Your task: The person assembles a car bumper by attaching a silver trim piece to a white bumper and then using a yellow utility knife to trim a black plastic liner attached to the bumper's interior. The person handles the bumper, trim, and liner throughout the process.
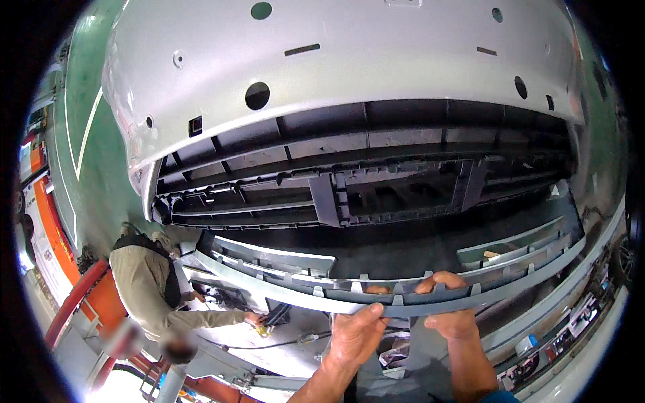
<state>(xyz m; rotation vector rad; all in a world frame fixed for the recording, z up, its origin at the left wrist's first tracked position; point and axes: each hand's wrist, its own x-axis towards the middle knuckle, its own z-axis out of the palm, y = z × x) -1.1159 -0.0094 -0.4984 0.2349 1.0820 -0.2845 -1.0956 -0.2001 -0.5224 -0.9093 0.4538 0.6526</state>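
Observation:
My left hand [355, 337] grips the near edge of a long, curved grey trim frame [269, 285], its thumb pressed along the edge. To its right, my right hand [457, 322] closes on the same frame, with fingers curled over the top. A row of small upright tabs runs along the frame. Beyond it stands a silver bumper cover [376, 74] with round holes and slots. A black ribbed grille [329, 198] fills the bumper's lower opening, just past the trim frame. The frame looks apart from the grille, though its far ends are hard to judge.
At lower left a person in a tan top [144, 275] bends over, one arm reaching toward a cable. A red tube [74, 305] and an orange-and-white panel [50, 238] are further left. Small parts [584, 316] lie on a ledge at right. Green floor [97, 154] shows at left.

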